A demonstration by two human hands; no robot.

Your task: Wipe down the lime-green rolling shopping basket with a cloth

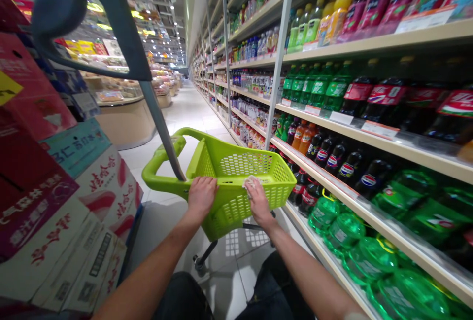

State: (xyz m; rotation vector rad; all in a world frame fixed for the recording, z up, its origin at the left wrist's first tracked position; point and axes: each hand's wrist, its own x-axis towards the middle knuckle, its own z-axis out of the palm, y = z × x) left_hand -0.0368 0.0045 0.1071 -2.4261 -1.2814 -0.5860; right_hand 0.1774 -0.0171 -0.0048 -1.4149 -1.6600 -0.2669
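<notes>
A lime-green plastic shopping cart basket with perforated walls stands just ahead of me, its inside bare where I can see it. My left hand is closed over the near rim, close to the foot of the cart's grey pole. Farther right on that same rim, my right hand presses a crumpled white cloth against the edge; whether it is paper or fabric I cannot tell. The grey pole rises to a dark loop handle at upper left.
Shelves of soft drink bottles line the right side, close to the cart. Stacked drink cartons stand on the left. Behind them is a rounded display counter. A tiled aisle runs ahead. A caster wheel shows below.
</notes>
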